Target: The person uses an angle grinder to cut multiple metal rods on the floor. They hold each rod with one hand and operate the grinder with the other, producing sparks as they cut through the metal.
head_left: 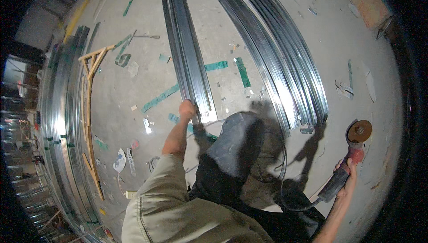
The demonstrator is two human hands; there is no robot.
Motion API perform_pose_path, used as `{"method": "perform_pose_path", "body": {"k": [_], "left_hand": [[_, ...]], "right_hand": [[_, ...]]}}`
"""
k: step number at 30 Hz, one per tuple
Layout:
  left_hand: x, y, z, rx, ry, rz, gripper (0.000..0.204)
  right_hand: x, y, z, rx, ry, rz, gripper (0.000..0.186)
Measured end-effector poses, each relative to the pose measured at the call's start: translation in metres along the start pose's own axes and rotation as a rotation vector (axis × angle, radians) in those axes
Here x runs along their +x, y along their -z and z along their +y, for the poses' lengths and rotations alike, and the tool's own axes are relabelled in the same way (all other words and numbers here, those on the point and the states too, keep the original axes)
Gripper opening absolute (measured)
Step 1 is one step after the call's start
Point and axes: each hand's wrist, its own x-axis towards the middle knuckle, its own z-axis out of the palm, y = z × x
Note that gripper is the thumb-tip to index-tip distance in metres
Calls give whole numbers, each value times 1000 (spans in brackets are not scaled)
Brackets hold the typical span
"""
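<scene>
My right hand (350, 175) is wrapped round the dark body of an angle grinder (333, 184), held out to the right. Its red head (355, 155) points away from me, with a brown cutting disc (360, 132) on it and the guard at the disc's left edge. At the near end of a narrow bundle of grey metal channels (183, 42), my left hand (187, 108) is closed on the left edge of a channel (189, 92); the fingertips are partly hidden. My dark-trousered knee (236, 138) is bent between the two hands.
A wider stack of metal channels (285, 51) lies to the right. More long profiles (58, 109) and a wooden frame (89, 104) lie at the left. The grinder's cord (284, 171) loops beside my leg. Green strap pieces (243, 72) and scraps litter the concrete floor.
</scene>
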Motion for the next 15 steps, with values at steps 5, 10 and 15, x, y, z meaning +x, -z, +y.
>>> {"method": "perform_pose_path", "body": {"k": [5, 10, 15], "left_hand": [[-26, 65, 21, 26, -53, 13, 47], [-30, 104, 15, -154, -208, -58, 46], [-23, 117, -3, -340, 78, -202, 44]], "right_hand": [[-1, 0, 1, 21, 21, 11, 31], [-1, -4, -1, -3, 17, -6, 34], [-7, -3, -2, -43, -14, 26, 34]]}}
